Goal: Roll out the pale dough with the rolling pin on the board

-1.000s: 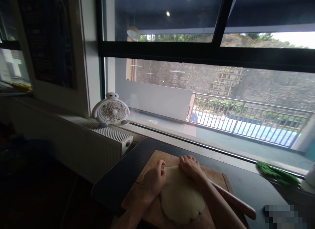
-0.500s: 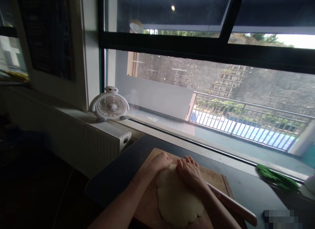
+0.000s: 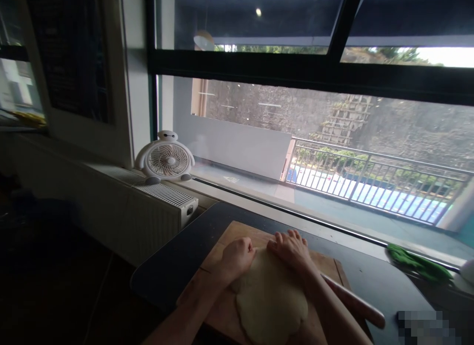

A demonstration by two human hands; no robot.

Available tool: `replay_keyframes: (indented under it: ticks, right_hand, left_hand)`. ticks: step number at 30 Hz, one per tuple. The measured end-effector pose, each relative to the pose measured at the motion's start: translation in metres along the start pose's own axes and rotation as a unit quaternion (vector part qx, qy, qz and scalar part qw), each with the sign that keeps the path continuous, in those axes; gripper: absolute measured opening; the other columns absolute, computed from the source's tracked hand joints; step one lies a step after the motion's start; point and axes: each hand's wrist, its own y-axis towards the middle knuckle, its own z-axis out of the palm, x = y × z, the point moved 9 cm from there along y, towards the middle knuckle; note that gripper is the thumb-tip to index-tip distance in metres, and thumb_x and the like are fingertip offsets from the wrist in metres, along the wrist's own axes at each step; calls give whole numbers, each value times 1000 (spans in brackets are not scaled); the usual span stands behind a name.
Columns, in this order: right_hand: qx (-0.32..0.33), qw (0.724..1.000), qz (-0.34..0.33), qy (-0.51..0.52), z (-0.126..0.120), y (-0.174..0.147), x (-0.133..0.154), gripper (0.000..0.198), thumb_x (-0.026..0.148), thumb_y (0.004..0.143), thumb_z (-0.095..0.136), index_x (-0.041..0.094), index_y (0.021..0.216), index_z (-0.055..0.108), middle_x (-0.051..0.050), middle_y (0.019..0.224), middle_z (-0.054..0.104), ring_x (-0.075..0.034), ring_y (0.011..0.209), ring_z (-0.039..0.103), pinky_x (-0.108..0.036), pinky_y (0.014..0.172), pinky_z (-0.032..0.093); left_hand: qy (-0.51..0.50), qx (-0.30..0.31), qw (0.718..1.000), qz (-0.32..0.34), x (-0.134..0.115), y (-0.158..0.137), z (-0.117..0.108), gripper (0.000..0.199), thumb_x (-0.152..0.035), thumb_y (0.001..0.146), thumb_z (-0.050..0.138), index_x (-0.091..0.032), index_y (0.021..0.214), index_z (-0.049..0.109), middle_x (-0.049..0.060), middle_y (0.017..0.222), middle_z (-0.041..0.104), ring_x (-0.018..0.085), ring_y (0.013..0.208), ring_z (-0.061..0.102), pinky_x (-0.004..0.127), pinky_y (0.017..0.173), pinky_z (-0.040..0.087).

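Note:
A pale, flattened sheet of dough (image 3: 270, 300) with an uneven edge lies on a wooden cutting board (image 3: 231, 231). My left hand (image 3: 239, 256) is closed at the sheet's upper left edge, its fingers curled in and seemingly pinching the dough rim. At the upper right edge my right hand (image 3: 291, 248) lies palm down, fingers stretched out and slightly spread, touching the dough. A wooden rolling pin (image 3: 355, 303) rests aslant on the right side of the board, partly hidden behind my right forearm.
The board sits on a dark table (image 3: 166, 266) with rounded corners, beside a window. A white fan (image 3: 170, 159) stands on a radiator (image 3: 163, 211) at the left. A green cloth (image 3: 418, 263) lies on the right by the sill. A blurred patch covers the lower right corner.
My left hand has drawn back toward me and slightly left, with its fist now more visible. My right hand has shifted a little up and to the right.

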Motion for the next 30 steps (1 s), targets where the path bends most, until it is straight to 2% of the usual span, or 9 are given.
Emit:
replay_keyframes:
  ticks: [3,5,9,13,17,22,24,27,30]
  right_hand:
    - [2,1000,13,-2,-5,6,-5,56,65,77,34,23,108,53,-13,112,53,-32,114,38,-50,87,30]
    - [9,1000,1,11,-1,-2,2,52,62,82,26,26,107,54,-10,111,54,-30,113,39,-46,87,32]
    - [-28,999,-2,22,0,-24,15,55,49,89,6,29,107,54,-4,128,44,-24,127,25,-43,98,22]
    - [-25,998,55,7,-9,-10,-2,53,54,86,19,21,105,57,-12,124,48,-29,122,30,-48,94,24]
    - [-12,998,59,8,-9,-4,-4,53,59,82,30,20,105,57,-14,119,51,-32,118,36,-50,90,29]
    - [-104,994,45,-8,-12,-26,7,53,48,90,11,25,105,56,-7,129,45,-27,126,27,-45,97,23]
    - [-133,989,58,-25,-20,-21,3,53,44,91,11,21,100,58,-10,121,51,-26,118,38,-41,93,28]
    - [-126,988,79,-28,-28,-4,-7,57,39,92,7,17,91,59,-13,98,61,-22,93,54,-34,78,36]
    - [-120,991,50,-24,-28,2,-9,56,42,92,8,20,80,58,-7,80,64,-17,75,58,-29,65,37]
  left_hand:
    - [12,-47,999,-3,0,-6,-1,20,-33,84,45,-19,78,59,4,77,65,18,73,60,25,61,37]
    - [-1,-79,997,4,-1,-9,-3,19,-29,86,41,-20,85,58,4,81,65,17,75,61,25,62,37]
    - [-39,-113,993,17,-3,-12,-6,20,-23,86,43,-22,104,53,4,97,65,17,86,61,24,70,39]
    - [-54,-119,991,12,-3,-14,-9,24,-22,86,44,-21,109,51,5,103,64,17,91,60,24,74,40]
    - [-63,-130,989,12,-1,-16,-8,24,-20,85,44,-22,108,52,5,104,64,16,91,61,24,74,41]
    - [-77,-131,988,7,1,-12,-9,26,-21,85,43,-21,108,54,5,101,65,16,89,60,24,74,40]
    - [-85,-103,991,-1,0,-3,-10,24,-25,85,40,-18,99,59,7,95,66,17,86,60,24,71,40]
    - [-95,29,995,-15,-6,17,1,27,-33,80,44,-15,74,62,6,76,65,19,73,59,24,59,38]
    - [-107,153,982,-14,-17,27,13,25,-39,68,56,-16,58,58,1,59,58,17,59,55,23,49,34]
